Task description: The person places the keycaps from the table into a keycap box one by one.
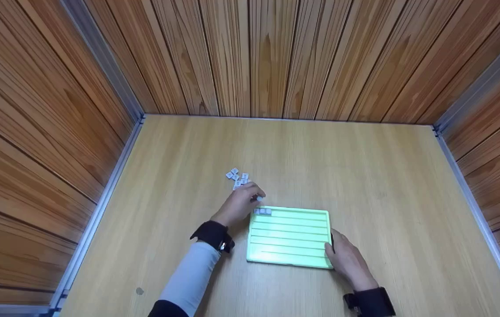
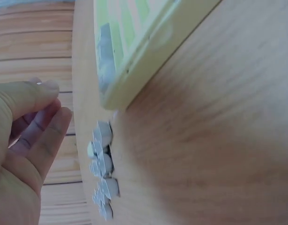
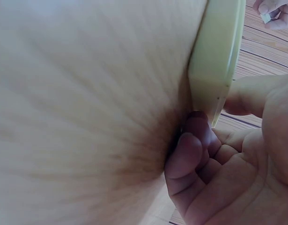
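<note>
My left hand (image 1: 240, 203) pinches a small whitish square tile (image 3: 265, 18) between thumb and fingers, held just above the upper left corner of a light green grooved board (image 1: 289, 237). In the left wrist view the fingers of the left hand (image 2: 26, 126) mostly hide that tile. Along the board's top groove, at its left end, sits a short row of grey tiles (image 1: 262, 211). My right hand (image 1: 350, 259) grips the board's right edge, thumb on the upper side. Seen from the right wrist, its curled fingers (image 3: 186, 152) reach against the board's underside.
Several loose grey-white tiles (image 1: 235, 176) lie in a cluster beyond the left hand, up and left of the board. The wooden table (image 1: 364, 167) is enclosed by plank walls (image 1: 267, 57) with metal strips (image 1: 113, 167). A dark round spot (image 1: 139, 291) marks the table at front left.
</note>
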The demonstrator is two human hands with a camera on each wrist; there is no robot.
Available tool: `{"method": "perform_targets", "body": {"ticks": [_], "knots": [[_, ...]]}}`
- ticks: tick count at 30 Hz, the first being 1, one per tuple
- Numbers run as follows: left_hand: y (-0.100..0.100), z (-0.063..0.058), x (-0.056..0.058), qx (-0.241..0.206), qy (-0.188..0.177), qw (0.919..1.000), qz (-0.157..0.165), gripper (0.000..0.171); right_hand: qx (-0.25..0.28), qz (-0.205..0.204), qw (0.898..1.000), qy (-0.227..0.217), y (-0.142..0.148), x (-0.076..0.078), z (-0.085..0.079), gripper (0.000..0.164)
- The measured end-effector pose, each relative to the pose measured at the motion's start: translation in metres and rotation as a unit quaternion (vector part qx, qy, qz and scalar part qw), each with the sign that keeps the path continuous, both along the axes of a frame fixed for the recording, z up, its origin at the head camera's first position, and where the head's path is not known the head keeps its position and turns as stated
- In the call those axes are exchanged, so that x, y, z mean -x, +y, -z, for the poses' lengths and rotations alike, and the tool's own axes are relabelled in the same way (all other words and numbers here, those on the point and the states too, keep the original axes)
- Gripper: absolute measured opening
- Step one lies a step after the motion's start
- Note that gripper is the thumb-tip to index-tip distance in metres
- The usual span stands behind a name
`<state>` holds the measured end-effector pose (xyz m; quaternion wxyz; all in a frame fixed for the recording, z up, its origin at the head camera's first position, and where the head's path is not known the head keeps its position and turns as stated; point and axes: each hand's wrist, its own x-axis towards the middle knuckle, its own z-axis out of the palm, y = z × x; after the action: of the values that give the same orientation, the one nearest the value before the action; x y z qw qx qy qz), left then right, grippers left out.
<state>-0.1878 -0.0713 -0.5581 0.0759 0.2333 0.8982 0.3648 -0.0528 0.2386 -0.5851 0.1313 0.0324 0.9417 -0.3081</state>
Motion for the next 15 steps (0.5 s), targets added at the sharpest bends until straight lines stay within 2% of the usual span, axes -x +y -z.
{"method": "perform_targets", "body": {"ticks": [5,15], "knots": [[0.011,0.000,-0.004,0.013,-0.007,0.9998,0.015,0.020,0.002,0.000,1.000,-0.007,-0.001,0.000,0.000,0.056],[0.028,0.001,-0.007,0.054,0.037,0.9963,0.056,0.017,0.003,0.004,1.000,-0.009,0.000,0.000,0.000,0.056]]}}
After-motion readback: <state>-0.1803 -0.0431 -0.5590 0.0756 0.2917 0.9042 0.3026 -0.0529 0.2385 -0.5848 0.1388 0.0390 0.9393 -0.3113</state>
